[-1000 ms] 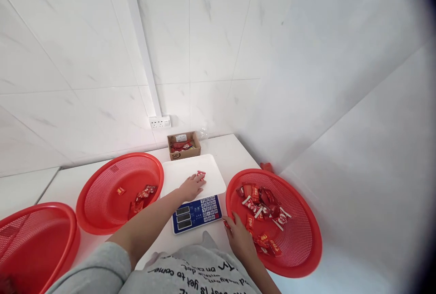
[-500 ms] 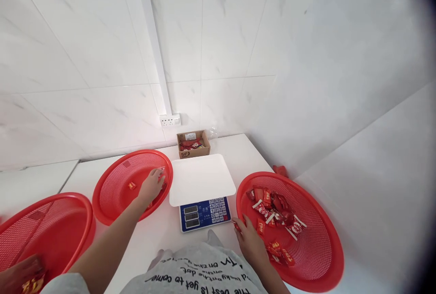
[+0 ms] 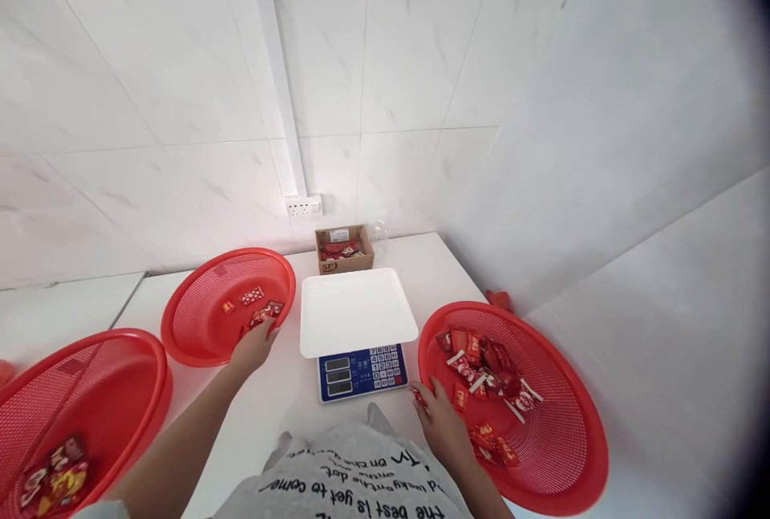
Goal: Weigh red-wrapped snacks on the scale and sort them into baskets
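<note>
Left basket: a red plastic mesh basket (image 3: 117, 403), cut off by the view's edge; a cluster of red, brown and yellow packets (image 3: 57, 477) lies at its bottom.
Middle basket: a second red mesh basket (image 3: 196, 306), just beside the first on the white table (image 3: 273, 399). Inside are a tiny red packet (image 3: 228, 307), a dotted red-and-white packet (image 3: 251, 295) and, by the right-hand side, a small pile of printed packets (image 3: 268, 312).
Left hand: the left hand (image 3: 253, 348) is at the near right rim of the middle basket, fingers by the pile; whether they pinch anything cannot be told.
Wall socket: a white socket plate (image 3: 304, 205) at the foot of a vertical white conduit (image 3: 277, 70).
Cardboard box: an open box marked SF (image 3: 345, 250) near the wall, with red packets inside; crumpled clear plastic (image 3: 381, 229) lies just beside it.
Weighing scale: a white pan (image 3: 358, 312) above a blue panel (image 3: 362, 373) with three displays and a keypad.
Right hand: the right hand (image 3: 442, 419) pinches a small red item (image 3: 419, 397) between thumb and fingers, just left of the right basket's rim.
Right basket: a red mesh basket (image 3: 559, 411) holding many red packets (image 3: 490, 366), some white-ended.
</note>
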